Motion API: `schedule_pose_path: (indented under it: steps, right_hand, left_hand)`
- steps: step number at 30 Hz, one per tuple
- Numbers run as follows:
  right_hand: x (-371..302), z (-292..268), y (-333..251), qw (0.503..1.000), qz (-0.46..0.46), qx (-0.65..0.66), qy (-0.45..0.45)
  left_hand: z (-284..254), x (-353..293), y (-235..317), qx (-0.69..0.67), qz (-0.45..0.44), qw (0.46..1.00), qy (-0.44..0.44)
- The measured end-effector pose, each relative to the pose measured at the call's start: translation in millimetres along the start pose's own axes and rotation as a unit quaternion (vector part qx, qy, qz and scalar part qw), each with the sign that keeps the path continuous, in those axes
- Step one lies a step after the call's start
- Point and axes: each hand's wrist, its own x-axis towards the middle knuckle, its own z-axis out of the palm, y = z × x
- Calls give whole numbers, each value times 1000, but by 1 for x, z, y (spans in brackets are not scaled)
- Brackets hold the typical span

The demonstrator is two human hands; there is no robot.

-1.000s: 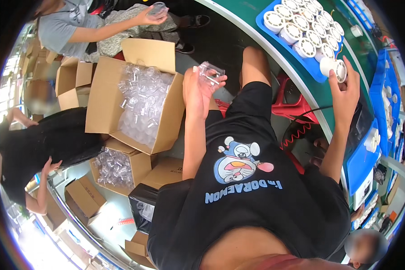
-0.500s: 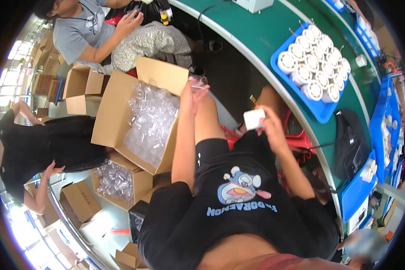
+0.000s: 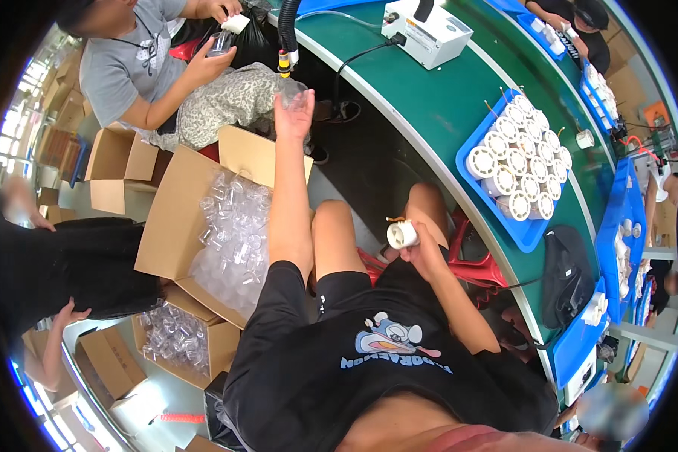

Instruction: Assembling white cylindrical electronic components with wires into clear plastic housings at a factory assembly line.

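My left hand [image 3: 294,119] is raised at arm's length, palm up, holding a clear plastic cup [image 3: 294,93]. Just above that cup hangs the tip of a black hose [image 3: 285,63] with a yellow ring. In front of my knees, my right hand [image 3: 427,255] grips a white round plastic housing [image 3: 402,235], its end face turned toward me. A short brownish wire sticks up from the housing. To my left, an open carton [image 3: 162,218] is full of clear plastic cups [image 3: 237,233].
On the green worktable [image 3: 377,83] stand a blue tray [image 3: 532,239] of white round housings, a white box-shaped device [image 3: 432,36] and a black bag [image 3: 567,275]. A second carton [image 3: 222,346] of clear parts sits lower left. A seated co-worker [image 3: 135,83] handles similar parts; another person stands left.
My left hand has moved forward and left with the cup, to beneath the hose tip. My right hand has come lower and nearer, turning the housing's round end into sight. The view has shifted too.
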Motion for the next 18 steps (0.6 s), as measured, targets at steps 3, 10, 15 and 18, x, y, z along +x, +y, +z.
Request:
schedule_pose_path:
  steps: [3,10,15,18]
  right_hand:
    - [54,35,-4,994,-38,52,-88]
    - [241,196,-62,917,-30,327,-225]
    - [287,248,-59,884,33,356,-302]
    - [283,262,-54,887,-2,346,-306]
  left_hand:
    - [-38,-22,26,55,-78,989,-113]
    - [-143,-200,10,140,-95,985,18]
    - [-174,-296,12,177,-107,975,74]
    - [-193,-320,17,189,-108,975,46]
